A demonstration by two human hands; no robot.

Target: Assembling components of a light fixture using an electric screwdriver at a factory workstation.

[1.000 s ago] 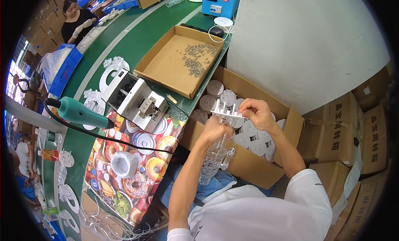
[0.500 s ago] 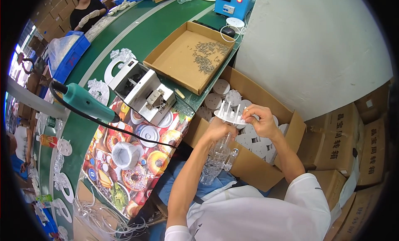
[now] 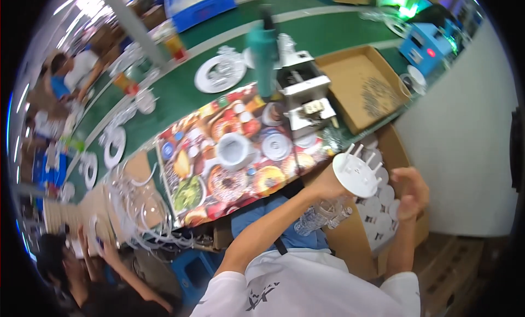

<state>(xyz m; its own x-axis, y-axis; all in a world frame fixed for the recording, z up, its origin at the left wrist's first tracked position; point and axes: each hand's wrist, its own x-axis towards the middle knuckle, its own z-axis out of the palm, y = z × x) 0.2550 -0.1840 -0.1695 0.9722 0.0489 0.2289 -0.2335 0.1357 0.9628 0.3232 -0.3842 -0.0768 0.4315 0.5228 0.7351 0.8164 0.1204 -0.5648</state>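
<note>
The view has swung since half a second ago: the green bench [image 3: 180, 98] that then ran up the left of the picture now spreads across the top, and the whole scene is blurred by the head's turn. The food-print mat [image 3: 229, 158], earlier at lower left, now lies in the middle, with a white cup [image 3: 234, 150] on it. The open carton [image 3: 361, 87] of small metal bits has gone from top centre to upper right. The deep box [image 3: 407, 229] of white discs, then under both hands, now sits at lower right, partly behind the forearms. The teal driver [image 3: 263, 54], which lay on its side at the left, now shows upright near the top, just beside the metal jig [image 3: 306, 95].

The left hand [image 3: 328, 187] has come up out of the box and holds a white disc [image 3: 356, 174] with pegs standing from its face; the disc is tilted, above the box's near edge and beside the mat's corner. Fingers wrap its underside in a closed hold. Clear plastic parts [image 3: 322, 216] hang just below that hand. The right hand [image 3: 411, 192] is apart from the disc, fingers half curled and loose, holding nothing that can be seen.
</note>
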